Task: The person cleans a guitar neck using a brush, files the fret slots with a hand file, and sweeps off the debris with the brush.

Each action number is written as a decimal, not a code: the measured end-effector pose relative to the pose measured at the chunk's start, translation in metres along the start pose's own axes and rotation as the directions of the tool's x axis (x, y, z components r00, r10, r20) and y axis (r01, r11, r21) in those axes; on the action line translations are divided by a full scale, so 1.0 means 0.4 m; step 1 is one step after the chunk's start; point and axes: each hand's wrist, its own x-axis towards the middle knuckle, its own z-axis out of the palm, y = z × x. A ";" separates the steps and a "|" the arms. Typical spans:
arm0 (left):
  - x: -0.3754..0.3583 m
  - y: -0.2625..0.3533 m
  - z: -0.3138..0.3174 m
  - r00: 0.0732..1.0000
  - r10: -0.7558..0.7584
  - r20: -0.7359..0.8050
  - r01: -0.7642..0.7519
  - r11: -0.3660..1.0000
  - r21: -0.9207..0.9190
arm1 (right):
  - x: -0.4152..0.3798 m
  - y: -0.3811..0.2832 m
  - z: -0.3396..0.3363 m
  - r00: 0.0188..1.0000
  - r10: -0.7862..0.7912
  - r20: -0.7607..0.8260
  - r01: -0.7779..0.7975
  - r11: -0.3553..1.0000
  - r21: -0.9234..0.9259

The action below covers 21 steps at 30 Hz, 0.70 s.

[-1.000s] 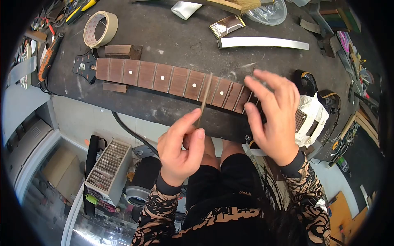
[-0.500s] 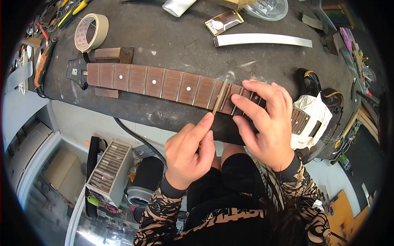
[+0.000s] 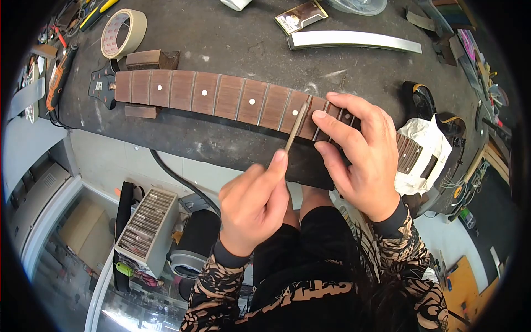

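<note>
A guitar neck (image 3: 229, 97) with a brown fretboard, white dots and metal frets lies across the workbench. My left hand (image 3: 254, 202) is closed around a slim tapered file (image 3: 297, 127), index finger extended along it. The file's far end lies slantwise across the fretboard, beside a fret just past a white dot; its rear end is hidden in my hand. My right hand (image 3: 362, 146) rests on the neck to the right of the file, fingers spread, thumb by the near edge and fingertips on the fretboard.
A wooden block (image 3: 152, 59) supports the headstock end. Behind the neck are a masking tape roll (image 3: 138, 36), a curved metal strip (image 3: 354, 40) and a small packet (image 3: 301, 17). White paper (image 3: 437, 149) covers part of the guitar body (image 3: 417, 110). A box of cases (image 3: 146, 221) stands below.
The file has shifted and turned slightly against the fret, my left hand moving with it. My right hand stays at the same place on the neck. The whole view has shifted slightly.
</note>
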 end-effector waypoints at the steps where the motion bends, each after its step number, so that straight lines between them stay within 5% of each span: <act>1: 0.025 -0.005 0.013 1.000 0.015 -0.012 -0.015 1.000 0.002 | -0.001 0.000 0.001 1.000 -0.002 -0.002 0.002 1.000 -0.007; 10: -0.033 0.015 0.000 0.999 -0.029 0.023 0.027 0.998 0.061 | -0.004 0.005 0.004 1.000 -0.013 -0.008 0.013 1.000 0.009; 15: 0.091 0.008 0.037 1.000 0.027 -0.011 -0.026 0.999 0.018 | -0.005 0.002 0.005 1.000 -0.015 -0.010 0.015 1.000 -0.010; 21: -0.026 0.021 -0.007 0.999 -0.031 0.028 0.030 0.999 0.040 | -0.005 0.004 0.003 1.000 -0.014 -0.002 0.014 1.000 0.006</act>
